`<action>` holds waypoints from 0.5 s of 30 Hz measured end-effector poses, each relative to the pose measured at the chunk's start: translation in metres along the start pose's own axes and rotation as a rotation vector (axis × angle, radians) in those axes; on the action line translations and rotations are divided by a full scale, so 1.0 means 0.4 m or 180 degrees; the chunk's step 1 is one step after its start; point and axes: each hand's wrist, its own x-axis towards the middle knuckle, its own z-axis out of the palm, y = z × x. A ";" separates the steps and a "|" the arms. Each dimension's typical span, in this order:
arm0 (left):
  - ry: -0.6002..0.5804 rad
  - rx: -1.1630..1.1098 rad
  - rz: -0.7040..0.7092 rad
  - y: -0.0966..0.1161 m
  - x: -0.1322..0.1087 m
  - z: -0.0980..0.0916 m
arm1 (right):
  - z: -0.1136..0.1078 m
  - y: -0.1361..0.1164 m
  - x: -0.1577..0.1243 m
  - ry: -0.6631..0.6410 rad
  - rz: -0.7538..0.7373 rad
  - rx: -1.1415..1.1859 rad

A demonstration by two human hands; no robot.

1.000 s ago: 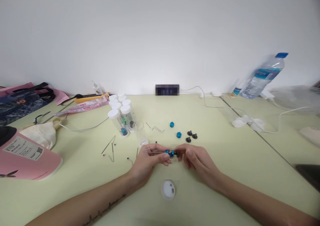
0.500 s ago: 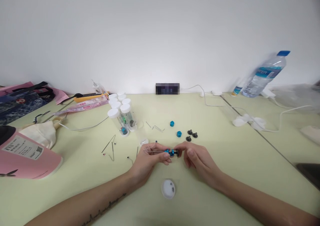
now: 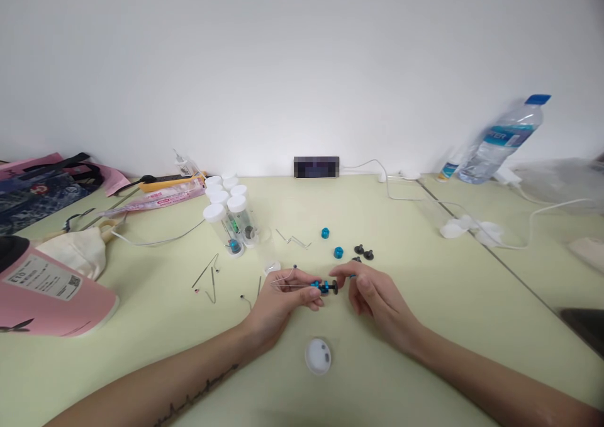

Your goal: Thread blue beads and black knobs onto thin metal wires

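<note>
1. Over the near middle of the table (image 3: 415,314), the left hand (image 3: 279,298) pinches a blue piece (image 3: 324,287) between thumb and fingers.
2. From the right end of that piece juts a black stud (image 3: 335,287) with a disc head; a thin wire (image 3: 297,285) runs leftward across the left fingers.
3. The right hand (image 3: 380,292) is half curled, its index finger reaching out just above the disc; whether the two touch, I cannot tell.
4. A speck of blue shows between its index finger and thumb; what it is, and whether the hand grips it, cannot be made out.
5. Behind the right hand, one of three loose studs (image 3: 369,255) is partly hidden.
6. The left fingers cover part of the blue piece.
7. The tubes (image 3: 221,229) overlap, so their contents are hard to read.
8. The display (image 3: 316,167) is blurred.
9. The left edge cuts off a pink cup (image 3: 89,301).
</note>
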 end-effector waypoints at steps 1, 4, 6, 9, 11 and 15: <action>0.0000 0.0003 -0.0005 0.000 0.000 0.000 | 0.000 -0.001 0.000 -0.0023 -0.0023 -0.0026; 0.0005 -0.0007 -0.0006 0.000 -0.001 0.001 | 0.000 -0.002 0.001 -0.0040 0.0073 -0.0021; 0.0015 -0.0008 0.0003 0.000 -0.001 0.001 | 0.000 0.000 0.000 0.0010 0.0097 0.0024; 0.0028 0.0004 -0.0009 0.001 -0.001 0.002 | 0.001 0.000 0.000 0.0032 -0.0034 0.0063; 0.0026 0.0013 -0.0029 0.001 -0.001 0.002 | 0.002 -0.001 0.000 0.0006 -0.0028 0.0058; 0.0025 0.0025 -0.0020 0.001 -0.001 0.002 | 0.002 -0.004 0.002 0.0032 0.0183 0.0029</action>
